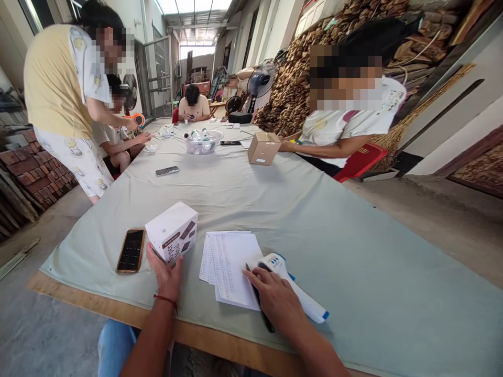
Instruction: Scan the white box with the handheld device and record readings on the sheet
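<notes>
My left hand [168,276] rests against the near side of a small white box [172,231] with dark printed labels, fingers touching it. My right hand [275,296] lies on a stack of handwritten paper sheets [230,264] and holds a black pen [260,306] that points toward me. Just beyond its fingers lies a white and blue handheld device [293,285] on the pale green table cloth [314,220]. A dark phone in a tan case [131,250] lies left of the white box.
Other people sit or stand around the long table. Farther along it are a second phone [167,170], a cardboard box [263,147], a clear bowl with bottles [203,141] and a fan [257,84]. Stacked bricks [35,167] stand left, piled firewood right.
</notes>
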The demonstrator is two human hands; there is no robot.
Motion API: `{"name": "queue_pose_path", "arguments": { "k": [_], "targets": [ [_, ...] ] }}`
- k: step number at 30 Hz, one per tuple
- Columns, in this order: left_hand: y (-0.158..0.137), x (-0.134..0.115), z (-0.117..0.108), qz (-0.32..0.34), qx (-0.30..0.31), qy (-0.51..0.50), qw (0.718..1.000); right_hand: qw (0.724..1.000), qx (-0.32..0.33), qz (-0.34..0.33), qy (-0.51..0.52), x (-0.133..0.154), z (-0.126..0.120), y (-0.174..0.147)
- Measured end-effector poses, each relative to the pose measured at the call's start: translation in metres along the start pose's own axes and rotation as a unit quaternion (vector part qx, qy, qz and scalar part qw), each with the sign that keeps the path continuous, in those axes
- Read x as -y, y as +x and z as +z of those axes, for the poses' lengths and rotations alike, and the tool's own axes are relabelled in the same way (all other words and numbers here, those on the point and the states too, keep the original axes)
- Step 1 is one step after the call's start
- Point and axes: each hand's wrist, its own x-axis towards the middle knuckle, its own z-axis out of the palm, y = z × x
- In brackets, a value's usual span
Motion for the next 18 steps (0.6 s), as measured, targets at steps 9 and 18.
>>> {"name": "queue_pose_path", "arguments": {
  "k": [9, 18],
  "targets": [
    [0.005, -0.002, -0.002, -0.131, 0.043, -0.003, 0.99, 0.967, 0.069, 0.24, -0.057, -0.023, -0.029, 0.0],
    [-0.001, -0.003, -0.003, -0.139, 0.063, -0.186, 0.971, 0.943, -0.019, 0.319, 0.092, -0.024, -0.034, 0.001]
  ]
}}
